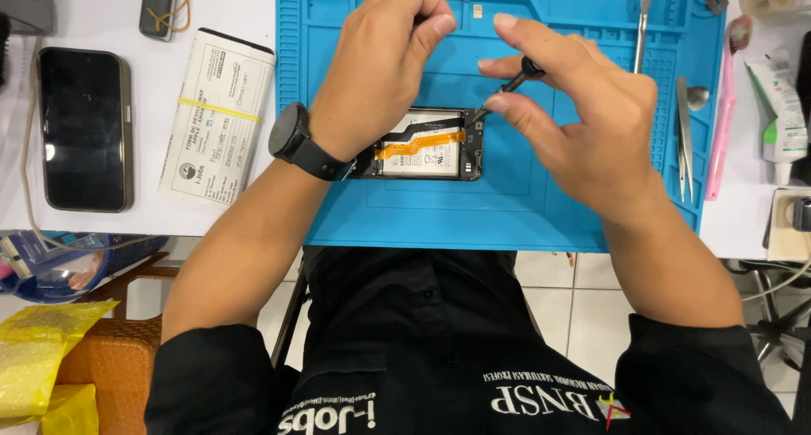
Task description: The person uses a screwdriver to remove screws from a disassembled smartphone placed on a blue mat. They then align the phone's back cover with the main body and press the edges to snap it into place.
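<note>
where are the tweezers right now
In the head view, the tweezers lie on the blue mat's right edge, beside the pink pry tool, right of the right hand.

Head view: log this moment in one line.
left hand: steadies opened phone | right hand: holds black screwdriver, tip at phone's corner | surface: blue silicone mat

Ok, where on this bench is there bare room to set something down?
Free: the blue mat in front of the opened phone, to its near edge, and the white table behind the dark phone. Crowded: the mat's right edge with tweezers and pink tool, and where the left hand and right hand work.
</note>
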